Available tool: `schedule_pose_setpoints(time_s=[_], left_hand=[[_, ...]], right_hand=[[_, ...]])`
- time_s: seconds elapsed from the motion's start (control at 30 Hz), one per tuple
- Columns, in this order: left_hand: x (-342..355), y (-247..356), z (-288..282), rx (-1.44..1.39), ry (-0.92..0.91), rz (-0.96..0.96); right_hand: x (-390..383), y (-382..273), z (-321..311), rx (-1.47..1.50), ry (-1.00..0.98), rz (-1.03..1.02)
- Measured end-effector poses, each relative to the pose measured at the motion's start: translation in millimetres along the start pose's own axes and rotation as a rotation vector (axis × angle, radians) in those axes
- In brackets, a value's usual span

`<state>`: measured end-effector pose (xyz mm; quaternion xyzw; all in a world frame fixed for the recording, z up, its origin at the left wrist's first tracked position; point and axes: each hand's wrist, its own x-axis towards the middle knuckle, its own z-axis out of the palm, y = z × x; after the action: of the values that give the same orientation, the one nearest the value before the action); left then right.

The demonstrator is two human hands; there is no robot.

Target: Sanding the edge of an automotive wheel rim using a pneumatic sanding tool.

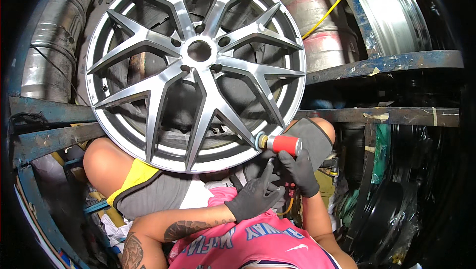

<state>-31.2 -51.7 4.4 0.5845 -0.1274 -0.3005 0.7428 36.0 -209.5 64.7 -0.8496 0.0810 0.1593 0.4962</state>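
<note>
A large alloy wheel (201, 70) with split, bright-machined spokes and dark recesses stands tilted before me, its lower rim over my lap. My right hand (300, 172), in a dark grey glove, is closed round a small red air sander (285, 145). The sander's small round pad (260, 140) is at the lower right of the rim, by the end of a spoke; whether it touches cannot be made out. My left hand (254, 198), gloved alike, is just below the sander with fingers stretched apart, the index pointing up toward the rim. Nothing shows in it.
Blue-painted metal rack bars (386, 65) run along the right, with more bars (49, 108) on the left. Bare wheel barrels (315, 16) lie behind the wheel. A yellow hose (333, 5) crosses at upper right. Plastic-wrapped dark wheels (386, 209) stand at lower right.
</note>
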Motion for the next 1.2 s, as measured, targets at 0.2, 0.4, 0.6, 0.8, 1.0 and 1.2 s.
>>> schedule_pose_setpoints(time_s=[0.2, 0.4, 0.6, 0.8, 1.0, 1.2], left_hand=[[5, -6, -1, 0.096, -0.014, -0.003], [14, -10, -1, -0.036, 0.067, 0.088], [9, -2, -3, -0.111, -0.033, 0.092], [10, 8, -11, -0.12, -0.061, 0.049], [11, -7, -6, -0.174, -0.172, -0.041], [31, -14, -17, -0.334, -0.198, -0.014]], right_hand=[[-2, -6, 9, -0.328, 0.105, -0.186], [2, -13, 12, -0.557, 0.12, -0.261], [2, -22, 8, -0.59, 0.071, -0.278], [0, -28, 8, -0.644, 0.073, -0.316], [1, -31, 4, -0.644, 0.055, -0.317], [12, -31, 2, -0.571, 0.12, -0.17]])
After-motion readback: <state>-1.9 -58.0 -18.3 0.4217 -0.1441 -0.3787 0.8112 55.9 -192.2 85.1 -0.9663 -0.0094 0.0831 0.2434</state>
